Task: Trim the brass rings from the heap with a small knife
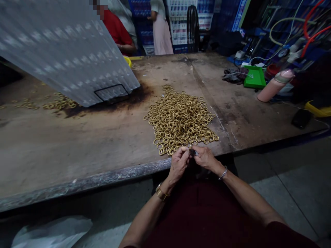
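Observation:
At the table's near edge, my left hand [179, 161] and my right hand [205, 159] meet, both with fingers closed. From my right hand's grip sticks a small grey object [196, 153] with a dark end, too small to name. My left thumb and fingers pinch beside that dark end; what they hold is hidden. Just beyond my hands lies a wide heap of brass-coloured metal rings [181, 119], loosely piled on the wooden table [108, 137].
A large grey ribbed panel [69, 51] with a black wire frame [112, 91] stands left, near scattered rings [60, 101]. At right are a pink bottle [275, 86], a green tray [254, 77] and a black phone-like object [301, 118]. Two people [119, 31] are beyond the table.

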Available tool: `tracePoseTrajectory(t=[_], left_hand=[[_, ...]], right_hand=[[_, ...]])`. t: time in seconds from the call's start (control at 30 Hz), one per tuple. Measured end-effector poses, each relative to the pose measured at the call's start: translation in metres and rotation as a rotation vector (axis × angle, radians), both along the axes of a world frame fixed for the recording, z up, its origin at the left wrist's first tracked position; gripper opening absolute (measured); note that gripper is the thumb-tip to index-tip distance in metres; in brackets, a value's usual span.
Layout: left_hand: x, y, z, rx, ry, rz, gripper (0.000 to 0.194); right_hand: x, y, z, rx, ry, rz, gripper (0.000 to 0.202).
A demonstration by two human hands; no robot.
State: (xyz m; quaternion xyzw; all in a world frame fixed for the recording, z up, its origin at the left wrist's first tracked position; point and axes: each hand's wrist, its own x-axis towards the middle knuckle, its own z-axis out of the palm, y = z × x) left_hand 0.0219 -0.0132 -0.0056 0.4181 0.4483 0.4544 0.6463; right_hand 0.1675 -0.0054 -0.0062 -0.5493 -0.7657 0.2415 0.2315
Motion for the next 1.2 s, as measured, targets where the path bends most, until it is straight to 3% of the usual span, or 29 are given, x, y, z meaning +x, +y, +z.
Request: tracePoseTrajectory(t=[0.17, 0.3, 0.4, 0.53, 0.73, 0.87, 1.0, 1.2], left_hand=[[-0.003, -0.007, 0.009, -0.02, -0.02, -0.032, 0.034], [-0.005, -0.013, 0.013, -0.189, -0.217, -0.101, 0.033], [-0.004, -0.013, 0.008, -0.293, -0.355, -0.077, 0.035], [-0.004, -0.012, 0.003, -0.332, -0.403, -0.059, 0.034], [-0.009, -0.009, 0.007, -0.407, -0.479, -0.098, 0.035], [-0.009, -0.007, 0.008, -0.428, -0.505, -0.11, 0.033], [-0.003, -0.003, 0.009, -0.417, -0.456, -0.038, 0.039], [0.006, 0.001, 0.008, -0.317, -0.337, 0.052, 0.045]], right_hand=[[0.006, 0.005, 0.0, -0.094, -0.185, -0.123, 0.023], [0.014, 0.008, -0.002, -0.06, -0.259, -0.26, 0.024], [0.015, 0.011, -0.001, -0.059, -0.293, -0.346, 0.023], [0.007, 0.016, 0.003, -0.106, -0.352, -0.381, 0.028], [-0.005, 0.025, 0.011, -0.158, -0.456, -0.418, 0.023], [0.001, 0.027, 0.006, -0.131, -0.439, -0.405, 0.021], [0.009, 0.021, -0.002, 0.003, -0.288, -0.357, 0.019], [0.005, 0.003, -0.005, 0.152, -0.007, -0.175, 0.012]])
